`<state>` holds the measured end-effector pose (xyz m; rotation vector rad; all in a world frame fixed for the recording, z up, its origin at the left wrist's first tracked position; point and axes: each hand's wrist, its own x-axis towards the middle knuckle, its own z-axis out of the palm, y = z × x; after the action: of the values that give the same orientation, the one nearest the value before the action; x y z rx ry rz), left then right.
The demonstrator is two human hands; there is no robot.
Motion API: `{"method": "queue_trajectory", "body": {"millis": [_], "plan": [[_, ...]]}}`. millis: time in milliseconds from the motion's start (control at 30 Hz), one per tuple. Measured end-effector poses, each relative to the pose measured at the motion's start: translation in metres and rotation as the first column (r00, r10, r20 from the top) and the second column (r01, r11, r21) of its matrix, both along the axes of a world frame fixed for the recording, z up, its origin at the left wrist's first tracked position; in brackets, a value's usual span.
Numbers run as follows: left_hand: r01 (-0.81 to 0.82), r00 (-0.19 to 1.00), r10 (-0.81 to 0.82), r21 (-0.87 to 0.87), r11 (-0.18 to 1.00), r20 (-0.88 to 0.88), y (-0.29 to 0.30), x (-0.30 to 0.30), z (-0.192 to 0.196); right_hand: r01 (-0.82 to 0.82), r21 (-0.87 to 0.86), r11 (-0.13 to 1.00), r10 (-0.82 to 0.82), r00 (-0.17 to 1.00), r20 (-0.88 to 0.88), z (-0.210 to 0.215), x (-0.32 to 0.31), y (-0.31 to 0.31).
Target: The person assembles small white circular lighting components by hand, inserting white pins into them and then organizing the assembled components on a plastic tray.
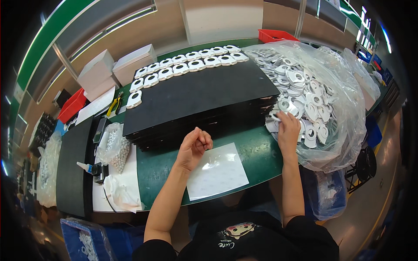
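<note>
My left hand [195, 148] is raised over the near edge of the table, just in front of a stack of black boards [204, 93]. Its fingers are curled in, and anything inside them is hidden. At the left edge of a big heap of loose white parts [300, 91], my right hand [288, 130] pinches a small white part [275, 117] at its fingertips. The loose parts are flat, rounded pieces with a round hole. On the top board, similar white parts [180, 68] lie in two rows along the far edge, with one more [134, 99] starting a row at the left.
A clear plastic bag [348, 117] surrounds the heap. A sheet in a clear sleeve [220, 172] lies on the green table [261, 156]. To the left are a bag of white beads [115, 145], a glue bottle [85, 167], yellow-handled pliers [114, 105], and white boxes [98, 71]. Red bins [72, 105] stand farther back.
</note>
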<state>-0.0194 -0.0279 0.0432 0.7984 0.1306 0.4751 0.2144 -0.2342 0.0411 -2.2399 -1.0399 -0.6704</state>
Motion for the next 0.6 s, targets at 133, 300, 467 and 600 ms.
{"method": "queue_trajectory", "body": {"millis": [133,300,467,600], "plan": [[0.004,0.999,-0.004,0.022,1.000,0.041,0.001,-0.004,0.003,0.093,0.259,0.961,-0.068,0.992,-0.105,0.008,0.003,0.007],[0.019,1.000,-0.022,0.272,0.962,0.007,0.010,-0.027,0.012,-0.151,0.602,0.784,0.312,0.934,-0.172,0.008,-0.030,0.030],[0.044,0.997,0.000,0.535,0.844,-0.081,0.007,-0.047,0.018,-0.385,0.208,0.899,0.431,0.864,-0.260,0.004,-0.064,0.044],[-0.407,0.885,0.451,0.668,0.623,0.118,0.004,-0.066,0.034,-0.379,0.198,0.904,0.427,0.835,-0.348,0.010,-0.075,0.047]]}}
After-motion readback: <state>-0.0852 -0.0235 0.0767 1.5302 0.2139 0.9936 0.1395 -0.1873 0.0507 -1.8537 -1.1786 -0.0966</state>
